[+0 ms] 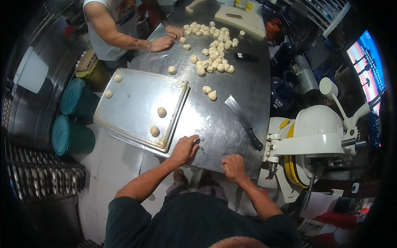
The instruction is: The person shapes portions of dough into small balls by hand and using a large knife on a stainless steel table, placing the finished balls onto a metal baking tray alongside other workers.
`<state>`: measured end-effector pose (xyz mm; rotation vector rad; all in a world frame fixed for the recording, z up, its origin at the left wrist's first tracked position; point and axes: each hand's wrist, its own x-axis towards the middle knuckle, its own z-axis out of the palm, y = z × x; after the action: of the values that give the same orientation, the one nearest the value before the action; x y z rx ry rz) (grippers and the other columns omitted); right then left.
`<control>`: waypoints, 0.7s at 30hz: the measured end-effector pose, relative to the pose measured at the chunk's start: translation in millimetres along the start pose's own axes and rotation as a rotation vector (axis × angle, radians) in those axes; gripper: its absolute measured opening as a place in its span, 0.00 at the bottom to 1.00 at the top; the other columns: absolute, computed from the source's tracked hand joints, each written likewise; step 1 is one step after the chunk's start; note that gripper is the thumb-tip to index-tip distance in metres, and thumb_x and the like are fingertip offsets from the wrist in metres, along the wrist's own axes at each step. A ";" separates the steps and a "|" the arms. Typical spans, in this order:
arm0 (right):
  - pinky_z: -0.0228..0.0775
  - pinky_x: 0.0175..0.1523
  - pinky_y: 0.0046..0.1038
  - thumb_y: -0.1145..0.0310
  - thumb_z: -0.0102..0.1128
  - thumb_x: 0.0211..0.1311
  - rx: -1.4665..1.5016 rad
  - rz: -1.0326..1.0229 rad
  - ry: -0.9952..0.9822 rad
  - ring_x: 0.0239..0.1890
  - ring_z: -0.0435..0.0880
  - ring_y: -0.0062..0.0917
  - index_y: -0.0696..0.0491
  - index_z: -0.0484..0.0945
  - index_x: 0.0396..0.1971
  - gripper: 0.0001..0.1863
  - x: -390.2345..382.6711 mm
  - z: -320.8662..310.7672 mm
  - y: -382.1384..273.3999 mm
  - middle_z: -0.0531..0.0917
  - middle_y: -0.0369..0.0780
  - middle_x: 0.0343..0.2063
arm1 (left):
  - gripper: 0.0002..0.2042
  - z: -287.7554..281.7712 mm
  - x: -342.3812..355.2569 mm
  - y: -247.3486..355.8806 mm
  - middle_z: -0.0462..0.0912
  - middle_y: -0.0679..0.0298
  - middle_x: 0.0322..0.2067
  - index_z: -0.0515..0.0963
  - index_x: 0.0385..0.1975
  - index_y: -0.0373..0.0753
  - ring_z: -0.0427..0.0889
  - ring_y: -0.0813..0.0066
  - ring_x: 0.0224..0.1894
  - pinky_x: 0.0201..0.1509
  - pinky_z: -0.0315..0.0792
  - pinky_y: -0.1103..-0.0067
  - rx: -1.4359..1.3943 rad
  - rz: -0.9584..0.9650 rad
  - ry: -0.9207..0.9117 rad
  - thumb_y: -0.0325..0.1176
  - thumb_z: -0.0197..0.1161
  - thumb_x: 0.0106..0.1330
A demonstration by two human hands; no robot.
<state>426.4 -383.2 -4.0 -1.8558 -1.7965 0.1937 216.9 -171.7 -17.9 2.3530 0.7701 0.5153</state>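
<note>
My left hand [185, 149] rests at the near edge of the steel table [209, 118], its fingers stretched forward on the metal and apart. To its right, my right hand [234, 168] is curled with the knuckles up over the table's edge; whatever it may hold is hidden. Left of my left hand lies a metal baking tray [136, 99] bearing several dough balls [161, 112] set apart. Beyond my hands sit two loose dough balls [212, 95]. A serrated knife with a black handle [243, 122] lies near the right edge. Farther back is a big cluster of dough balls [215, 53].
A co-worker's hand [162, 43] rests at the table's far left. A black phone-like device [246, 57] and a white cutting board [242, 18] are at the back. A white mixer [314, 136] stands to the right, and green lidded bins [62, 134] to the left.
</note>
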 end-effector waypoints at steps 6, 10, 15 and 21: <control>0.63 0.54 0.44 0.71 0.56 0.57 -0.175 0.225 0.151 0.46 0.75 0.42 0.52 0.79 0.35 0.07 69.5 12.0 32.1 0.79 0.42 0.38 | 0.14 12.2 67.6 21.4 0.85 0.57 0.33 0.80 0.50 0.41 0.82 0.55 0.38 0.47 0.72 0.62 0.049 0.095 0.075 0.34 0.66 0.67; 0.62 0.53 0.45 0.69 0.54 0.59 -0.108 0.268 0.165 0.45 0.75 0.42 0.51 0.79 0.36 0.07 62.1 19.3 12.7 0.79 0.42 0.38 | 0.16 23.3 50.6 39.3 0.84 0.53 0.34 0.78 0.53 0.39 0.81 0.51 0.39 0.47 0.73 0.61 -0.015 0.042 0.048 0.33 0.66 0.67; 0.62 0.51 0.44 0.69 0.54 0.59 -0.093 0.083 -0.030 0.43 0.74 0.41 0.50 0.79 0.36 0.07 -11.5 -7.9 11.7 0.78 0.42 0.35 | 0.19 2.5 2.2 1.4 0.83 0.47 0.37 0.75 0.57 0.37 0.80 0.47 0.40 0.46 0.72 0.59 -0.106 0.013 0.005 0.32 0.66 0.68; 0.64 0.51 0.43 0.72 0.55 0.56 -0.165 0.159 0.192 0.43 0.75 0.42 0.50 0.78 0.36 0.07 87.6 12.9 34.2 0.79 0.43 0.36 | 0.13 16.0 78.5 21.2 0.84 0.53 0.34 0.80 0.50 0.39 0.81 0.51 0.39 0.47 0.73 0.60 -0.013 0.122 0.121 0.33 0.65 0.67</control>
<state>459.2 -294.3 -7.9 -2.0582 -1.5770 -0.0756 293.0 -142.6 -2.7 2.3843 0.6775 0.7177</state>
